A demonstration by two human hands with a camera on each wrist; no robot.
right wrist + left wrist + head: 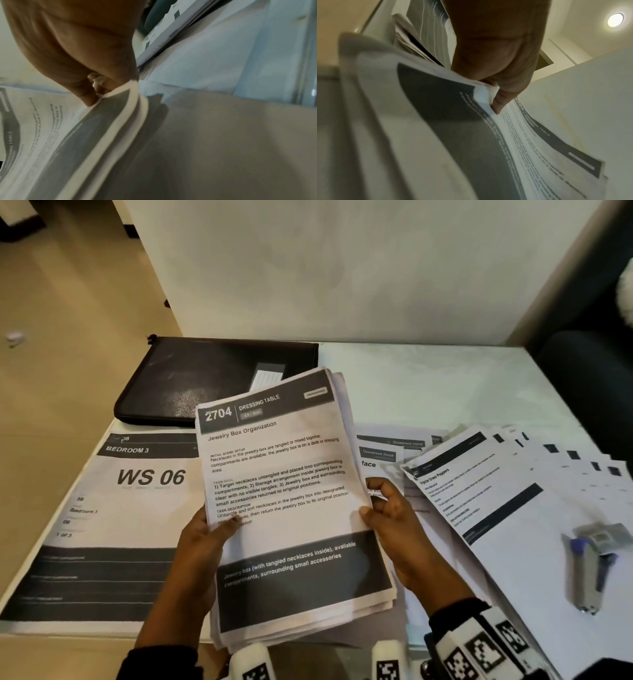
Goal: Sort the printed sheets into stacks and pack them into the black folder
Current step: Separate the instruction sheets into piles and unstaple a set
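Both hands hold a thick stack of printed sheets point(287, 501) above the white table; its top page reads "2704 Dressing Table, Jewelry Box Organization". My left hand point(205, 537) grips the stack's left edge, thumb on top. My right hand point(383, 508) pinches the right edge, fingers curled round it. The wrist views show the same stack point(513, 135) point(51, 128) with a thumb pressed on the page. The black zip folder point(191, 378) lies shut at the table's far left. A "WS 06 Bedroom 3" sheet point(113, 508) lies flat at the left. Several sheets point(496, 491) fan out at the right.
A silver and blue stapler point(592, 563) rests on the fanned sheets at the right. More sheets headed "Dexterous Hand" point(383, 457) lie behind the held stack. A wall runs behind the table point(428, 378); a dark sofa point(596, 371) stands at the far right.
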